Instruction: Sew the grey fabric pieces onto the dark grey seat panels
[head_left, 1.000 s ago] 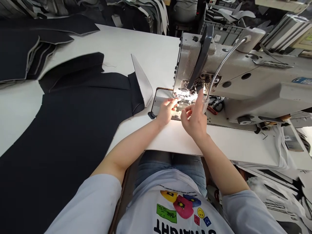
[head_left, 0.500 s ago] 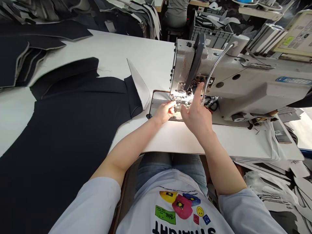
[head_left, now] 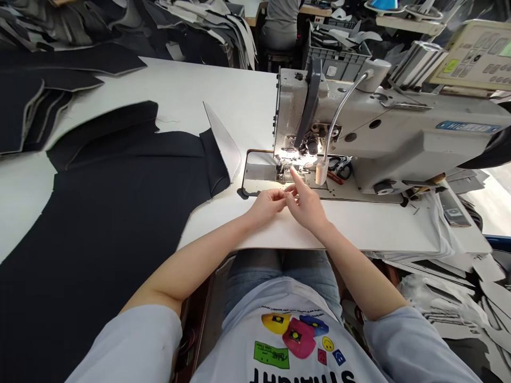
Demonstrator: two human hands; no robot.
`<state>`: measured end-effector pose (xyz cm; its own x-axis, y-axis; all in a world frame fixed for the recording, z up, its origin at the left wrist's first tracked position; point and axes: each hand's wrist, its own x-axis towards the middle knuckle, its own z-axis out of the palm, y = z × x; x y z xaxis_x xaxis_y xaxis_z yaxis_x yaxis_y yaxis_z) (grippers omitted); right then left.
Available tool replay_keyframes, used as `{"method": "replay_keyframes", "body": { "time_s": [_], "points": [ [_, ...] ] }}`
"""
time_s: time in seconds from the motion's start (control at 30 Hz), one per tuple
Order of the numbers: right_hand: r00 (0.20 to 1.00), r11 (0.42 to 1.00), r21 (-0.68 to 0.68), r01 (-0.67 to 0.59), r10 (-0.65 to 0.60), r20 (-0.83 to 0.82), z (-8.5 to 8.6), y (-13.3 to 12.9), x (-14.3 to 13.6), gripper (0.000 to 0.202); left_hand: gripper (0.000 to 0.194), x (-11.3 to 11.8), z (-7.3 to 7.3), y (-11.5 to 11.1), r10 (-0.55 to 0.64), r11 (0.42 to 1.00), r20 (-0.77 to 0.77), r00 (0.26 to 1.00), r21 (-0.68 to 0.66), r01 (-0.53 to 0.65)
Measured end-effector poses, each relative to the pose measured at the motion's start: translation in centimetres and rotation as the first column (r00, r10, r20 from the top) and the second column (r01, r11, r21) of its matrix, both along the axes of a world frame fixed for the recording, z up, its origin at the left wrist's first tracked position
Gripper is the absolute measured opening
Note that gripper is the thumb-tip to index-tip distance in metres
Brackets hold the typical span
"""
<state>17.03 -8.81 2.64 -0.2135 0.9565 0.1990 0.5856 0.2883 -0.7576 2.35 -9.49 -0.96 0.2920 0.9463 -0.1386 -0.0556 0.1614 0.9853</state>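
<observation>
My left hand [head_left: 266, 208] is closed in a pinch at the front edge of the sewing machine's bed plate [head_left: 259, 187]. Whatever lies between its fingertips is too small to make out. Against it, fingertips nearly touching, is my right hand [head_left: 307, 208], its index finger pointing up toward the needle area and its thumb and other fingers drawn together. The lit presser foot area [head_left: 288, 171] of the sewing machine [head_left: 383, 127] sits just beyond both hands. Scissors [head_left: 339, 169] with dark handles lie under the machine arm.
Dark sewn fabric [head_left: 131, 213] covers the left of the white table [head_left: 247, 106], with stacked dark panels [head_left: 24, 111] behind it. A grey crate [head_left: 337, 59] of scraps and a seated person [head_left: 280, 26] are at the back. Cut pieces [head_left: 451, 303] pile up at lower right.
Both hands have come back toward me from the machine. My right hand has left the machine head and moved down-left to meet my left hand. The view has shifted slightly.
</observation>
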Motion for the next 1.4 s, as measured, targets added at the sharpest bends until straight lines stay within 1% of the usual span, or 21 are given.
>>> {"method": "replay_keyframes", "body": {
  "time_s": [0.07,0.1,0.17,0.23,0.27,0.37,0.47,0.53,0.6,0.67,0.73,0.8,0.9,0.97,1.03,1.1,1.13,1.2,1.23,1.3,1.4],
  "points": [
    [0.958,0.969,-0.246,-0.004,-0.066,-0.279,-1.5,0.5,0.0,0.071,0.021,-0.1,-0.3,-0.3,0.004,0.951,-0.293,0.956,0.298,0.087],
    [0.908,0.932,-0.360,-0.035,-0.121,-0.401,-2.0,1.0,0.2,0.072,0.017,-0.1,-0.4,-0.4,-0.007,0.905,-0.392,0.920,0.389,0.172],
    [0.830,0.852,-0.502,-0.151,-0.166,-0.532,-2.3,1.9,0.6,0.071,0.014,0.0,-0.6,-0.3,-0.068,0.816,-0.502,0.862,0.469,0.338],
    [0.847,0.803,-0.548,-0.232,-0.110,-0.520,-2.0,2.7,1.1,0.062,0.014,0.1,-0.8,0.1,-0.112,0.767,-0.539,0.835,0.487,0.417],
    [0.875,0.801,-0.553,-0.230,-0.078,-0.477,-1.9,3.0,1.3,0.056,0.013,0.1,-1.0,0.3,-0.109,0.764,-0.545,0.831,0.489,0.421],
    [0.931,0.837,-0.532,-0.125,-0.086,-0.355,-1.8,3.5,1.7,0.041,0.013,0.3,-1.3,0.9,-0.106,0.760,-0.564,0.819,0.486,0.432],
    [0.938,0.842,-0.537,-0.060,-0.136,-0.318,-2.0,3.8,1.7,0.032,0.012,0.8,-1.5,0.5,-0.251,0.665,-0.573,0.780,0.483,0.569],
    [0.943,0.827,-0.554,-0.098,-0.101,-0.318,-2.2,3.8,1.6,0.028,0.012,1.2,-1.5,-0.1,-0.347,0.594,-0.548,0.761,0.500,0.630],
    [0.948,0.831,-0.536,-0.147,-0.036,-0.315,-2.5,3.6,1.6,0.026,0.015,1.4,-1.4,-0.6,-0.397,0.565,-0.522,0.755,0.509,0.649],
    [0.965,0.881,-0.446,-0.158,0.043,-0.257,-2.7,3.3,1.9,0.023,0.020,1.2,-1.1,-0.4,-0.406,0.559,-0.527,0.747,0.503,0.659],
    [0.987,0.946,-0.288,-0.147,0.120,-0.108,-2.9,2.8,2.6,0.019,0.023,0.6,-0.7,0.5,-0.360,0.571,-0.534,0.765,0.522,0.633],
    [0.985,0.980,-0.145,-0.137,0.151,0.085,-3.0,2.4,3.7,0.019,0.023,-0.2,-0.4,2.0,-0.239,0.604,-0.534,0.811,0.572,0.555],
    [0.953,0.991,-0.069,-0.113,0.128,0.276,-3.1,2.0,5.6,0.019,0.024,-1.2,-0.3,3.9,-0.090,0.667,-0.529,0.844,0.597,0.446],
    [0.932,0.995,-0.034,-0.089,0.096,0.349,-3.2,1.9,6.2,0.020,0.024,-1.4,-0.4,4.1,-0.132,0.702,-0.531,0.837,0.546,0.457],
    [0.907,0.994,0.044,-0.103,0.075,0.415,-3.3,2.0,6.0,0.025,0.021,-1.4,-0.4,3.7,-0.237,0.693,-0.542,0.807,0.488,0.531],
    [0.871,0.964,0.150,-0.218,0.123,0.475,-3.5,2.1,4.9,0.033,0.017,-1.4,-0.2,3.1,-0.305,0.633,-0.570,0.763,0.477,0.610],
    [0.844,0.929,0.190,-0.317,0.185,0.503,-3.7,2.0,4.3,0.036,0.017,-1.4,-0.2,2.8,-0.315,0.595,-0.579,0.752,0.497,0.632],
    [0.771,0.837,0.216,-0.503,0.322,0.549,-4.0,1.7,3.2,0.039,0.016,-1.6,0.0,2.7,-0.257,0.552,-0.574,0.778,0.573,0.605],
    [0.735,0.797,0.205,-0.568,0.379,0.562,-4.1,1.4,3.0,0.039,0.018,-1.7,0.0,2.9,-0.199,0.551,-0.570,0.797,0.608,0.572],
    [0.692,0.760,0.170,-0.628,0.445,0.568,-4.2,0.8,3.3,0.039,0.024,-2.0,-0.1,3.4,-0.066,0.576,-0.597,0.799,0.631,0.519],
    [0.693,0.754,0.170,-0.635,0.459,0.556,-4.1,-0.4,5.4,0.039,0.031,-2.4,-0.4,4.3,0.040,0.611,-0.726,0.686,0.561,0.558]
  ]
}}
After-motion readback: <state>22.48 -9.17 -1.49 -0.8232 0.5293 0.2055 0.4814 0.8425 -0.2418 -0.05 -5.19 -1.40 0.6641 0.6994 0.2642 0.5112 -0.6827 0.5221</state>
